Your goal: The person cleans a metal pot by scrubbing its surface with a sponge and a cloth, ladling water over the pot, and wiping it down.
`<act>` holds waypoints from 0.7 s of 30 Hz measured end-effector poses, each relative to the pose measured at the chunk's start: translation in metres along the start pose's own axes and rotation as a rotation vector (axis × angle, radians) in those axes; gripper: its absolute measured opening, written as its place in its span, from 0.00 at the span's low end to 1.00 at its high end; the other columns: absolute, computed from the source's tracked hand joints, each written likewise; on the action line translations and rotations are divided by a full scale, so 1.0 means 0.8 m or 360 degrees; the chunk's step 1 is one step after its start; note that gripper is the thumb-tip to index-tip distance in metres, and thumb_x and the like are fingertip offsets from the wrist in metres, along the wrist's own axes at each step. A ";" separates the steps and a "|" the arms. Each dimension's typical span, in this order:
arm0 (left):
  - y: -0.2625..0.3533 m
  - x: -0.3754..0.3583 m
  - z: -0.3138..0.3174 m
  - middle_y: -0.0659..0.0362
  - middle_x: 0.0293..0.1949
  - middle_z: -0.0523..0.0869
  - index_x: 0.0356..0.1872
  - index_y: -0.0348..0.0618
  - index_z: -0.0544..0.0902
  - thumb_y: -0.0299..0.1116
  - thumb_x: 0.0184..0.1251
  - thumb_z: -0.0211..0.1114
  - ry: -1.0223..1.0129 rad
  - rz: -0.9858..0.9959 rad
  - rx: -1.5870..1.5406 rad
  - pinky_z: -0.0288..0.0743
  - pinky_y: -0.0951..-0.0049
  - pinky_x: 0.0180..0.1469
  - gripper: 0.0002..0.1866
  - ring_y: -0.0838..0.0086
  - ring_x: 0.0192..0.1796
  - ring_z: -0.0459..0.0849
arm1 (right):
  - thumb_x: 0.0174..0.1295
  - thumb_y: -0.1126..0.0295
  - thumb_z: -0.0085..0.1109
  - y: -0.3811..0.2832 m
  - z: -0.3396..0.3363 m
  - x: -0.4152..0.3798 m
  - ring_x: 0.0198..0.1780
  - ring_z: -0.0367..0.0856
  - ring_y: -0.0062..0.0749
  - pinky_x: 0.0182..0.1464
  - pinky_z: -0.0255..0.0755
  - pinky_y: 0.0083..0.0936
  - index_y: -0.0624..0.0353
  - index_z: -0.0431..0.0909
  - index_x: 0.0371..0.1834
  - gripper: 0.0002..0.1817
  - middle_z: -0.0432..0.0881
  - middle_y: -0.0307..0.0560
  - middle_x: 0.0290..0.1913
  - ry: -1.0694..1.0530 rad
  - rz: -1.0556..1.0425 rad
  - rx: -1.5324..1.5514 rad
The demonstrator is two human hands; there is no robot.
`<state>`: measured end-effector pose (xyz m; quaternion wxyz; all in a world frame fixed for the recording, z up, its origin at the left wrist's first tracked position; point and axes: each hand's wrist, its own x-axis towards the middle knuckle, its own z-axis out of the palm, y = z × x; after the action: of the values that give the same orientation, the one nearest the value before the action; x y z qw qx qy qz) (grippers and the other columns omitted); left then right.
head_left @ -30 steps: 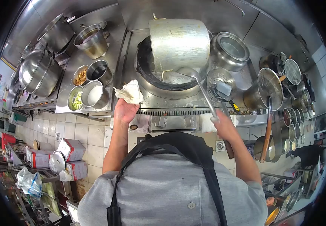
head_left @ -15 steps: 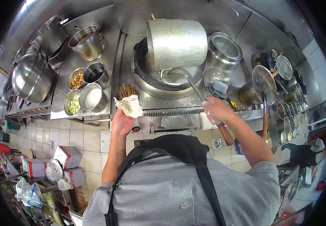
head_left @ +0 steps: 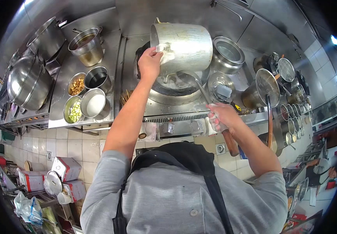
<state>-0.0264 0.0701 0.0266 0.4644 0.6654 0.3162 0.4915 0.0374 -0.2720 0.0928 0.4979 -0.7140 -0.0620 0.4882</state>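
Observation:
A large metal stockpot (head_left: 190, 46) lies on its side over the round stove opening, its mouth facing left. My left hand (head_left: 150, 64) is closed on a white cloth (head_left: 167, 54), which lies against the pot's wall near the mouth. My right hand (head_left: 223, 116) is wrapped round the long handle of a ladle (head_left: 201, 86). The wooden end of that handle points down toward me, and the ladle's head sits under the pot's lower side, partly hidden. Beside my left forearm the bristles of a bamboo brush (head_left: 126, 96) show; the rest is covered.
Left of the stove stand bowls of browned cubes (head_left: 76, 86) and green pieces (head_left: 75, 113), and a pot of white contents (head_left: 95, 104). To the right are a lidded steel pot (head_left: 228, 52), a colander (head_left: 220, 86) and a strainer (head_left: 268, 87). Another person (head_left: 320, 169) is at far right.
My left hand has moved up and forward from beside the bamboo brush to the pot, bringing the white cloth against it. My right hand stays on the ladle with little movement.

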 end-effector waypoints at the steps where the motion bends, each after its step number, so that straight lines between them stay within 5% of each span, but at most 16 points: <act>1: -0.002 0.009 0.006 0.49 0.43 0.94 0.51 0.35 0.90 0.36 0.66 0.77 0.0003 0.0034 0.0141 0.83 0.66 0.51 0.17 0.64 0.44 0.93 | 0.80 0.63 0.57 0.002 0.001 0.000 0.23 0.69 0.15 0.19 0.65 0.19 0.60 0.75 0.65 0.17 0.75 0.32 0.31 0.0006 -0.0015 -0.0007; 5: 0.011 0.019 0.018 0.46 0.44 0.94 0.45 0.39 0.92 0.38 0.63 0.77 -0.0047 0.0015 0.0551 0.84 0.58 0.54 0.15 0.53 0.48 0.93 | 0.80 0.63 0.57 0.008 0.002 0.002 0.23 0.69 0.15 0.19 0.66 0.19 0.60 0.75 0.64 0.17 0.75 0.32 0.32 0.0016 -0.0041 0.0020; 12: -0.012 0.126 0.049 0.46 0.46 0.94 0.47 0.43 0.93 0.45 0.62 0.76 -0.0214 -0.0040 0.0930 0.85 0.55 0.58 0.19 0.50 0.53 0.92 | 0.79 0.65 0.57 0.007 0.017 0.023 0.23 0.69 0.15 0.18 0.66 0.20 0.61 0.76 0.63 0.16 0.75 0.32 0.32 -0.0014 -0.0021 0.0213; 15: 0.003 0.160 0.055 0.46 0.51 0.93 0.48 0.43 0.93 0.44 0.62 0.75 -0.0245 -0.0034 0.1022 0.85 0.55 0.61 0.18 0.51 0.56 0.91 | 0.78 0.68 0.58 0.020 0.026 0.052 0.24 0.72 0.21 0.21 0.68 0.26 0.57 0.74 0.49 0.06 0.75 0.39 0.33 -0.0170 0.0015 0.0498; 19: 0.036 0.196 0.066 0.46 0.57 0.92 0.51 0.41 0.93 0.44 0.63 0.75 -0.0322 -0.0075 0.1208 0.84 0.54 0.63 0.20 0.51 0.60 0.90 | 0.78 0.69 0.57 0.035 0.038 0.096 0.27 0.75 0.25 0.22 0.70 0.28 0.58 0.77 0.64 0.15 0.78 0.43 0.37 -0.0234 0.0052 0.0655; 21: 0.034 0.215 0.072 0.45 0.58 0.91 0.52 0.40 0.92 0.43 0.64 0.74 -0.0384 -0.0124 0.1267 0.84 0.54 0.63 0.21 0.50 0.62 0.90 | 0.78 0.66 0.58 0.033 0.036 0.106 0.25 0.73 0.19 0.21 0.69 0.21 0.61 0.76 0.64 0.17 0.77 0.37 0.35 -0.0310 0.0052 0.0654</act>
<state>0.0821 0.1935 0.1090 0.2229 0.8333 0.4498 0.2316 0.0487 -0.2178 0.0178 0.6165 -0.5480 0.0025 0.5654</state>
